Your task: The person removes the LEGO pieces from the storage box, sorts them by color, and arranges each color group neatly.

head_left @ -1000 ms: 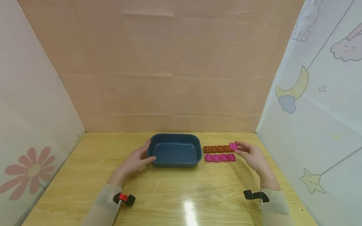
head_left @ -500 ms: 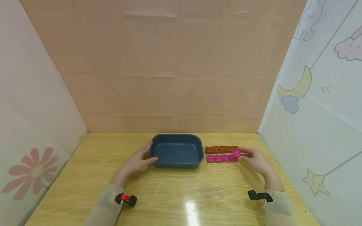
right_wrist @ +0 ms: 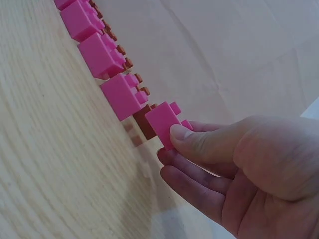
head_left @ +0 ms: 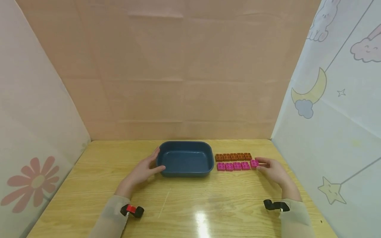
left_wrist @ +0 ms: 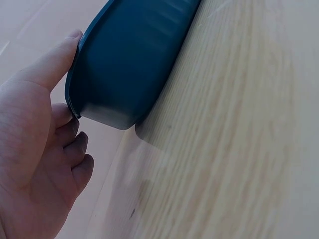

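Observation:
My right hand pinches a pink toy building brick between thumb and fingers. In the head view this brick is at the right end of a row of pink bricks, a small gap apart from it. In the right wrist view its lower edge shows above the table, with a brown brick behind. At the left, my left hand holds the near-left corner of a dark blue rectangular dish, thumb on the front rim and fingers along the left side. Nothing lies inside the dish.
Behind the pink row runs a parallel row of orange-brown bricks, just right of the dish. All of it stands on a wooden table. A tan backdrop closes the far edge, with white decorated panels at both sides.
My right hand has brought the pink brick from over the brown row's right end toward me and right, down to the pink row's end. The left hand has stayed on the dish.

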A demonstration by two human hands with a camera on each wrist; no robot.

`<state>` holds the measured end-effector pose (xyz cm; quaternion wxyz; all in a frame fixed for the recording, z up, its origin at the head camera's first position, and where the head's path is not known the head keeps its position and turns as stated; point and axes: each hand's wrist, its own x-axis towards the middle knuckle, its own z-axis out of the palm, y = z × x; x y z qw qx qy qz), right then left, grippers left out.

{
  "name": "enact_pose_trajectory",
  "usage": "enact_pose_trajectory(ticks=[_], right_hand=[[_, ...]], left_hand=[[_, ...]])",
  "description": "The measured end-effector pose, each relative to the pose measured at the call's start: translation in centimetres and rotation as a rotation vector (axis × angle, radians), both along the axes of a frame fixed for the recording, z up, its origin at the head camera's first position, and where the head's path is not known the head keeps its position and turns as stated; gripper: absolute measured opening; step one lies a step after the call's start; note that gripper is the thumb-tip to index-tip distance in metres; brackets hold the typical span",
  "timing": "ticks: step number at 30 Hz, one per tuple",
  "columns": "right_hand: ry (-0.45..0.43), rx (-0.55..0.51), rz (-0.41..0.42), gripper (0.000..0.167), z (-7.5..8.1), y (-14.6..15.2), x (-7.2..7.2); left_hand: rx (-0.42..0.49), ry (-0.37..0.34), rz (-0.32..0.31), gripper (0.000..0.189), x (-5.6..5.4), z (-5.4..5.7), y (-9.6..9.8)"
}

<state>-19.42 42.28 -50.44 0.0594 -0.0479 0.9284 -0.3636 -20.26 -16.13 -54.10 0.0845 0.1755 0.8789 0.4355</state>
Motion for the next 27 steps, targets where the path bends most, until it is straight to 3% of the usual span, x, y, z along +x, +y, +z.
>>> enact_pose_trajectory(ticks=[14,27], right_hand=[[-0.037,0.036,-0.032,0.048,-1.3,0.3,-0.4],[-0.020,-0.002,-0.023,0.047,-1.7,0.0,-0.5]], left_hand=[[0.002,0.017,-0.015,0.103,-0.1,-0.3,-0.1],[0.021,0.017,-0.018,0.102,-0.1,-0.4,-0.1]])
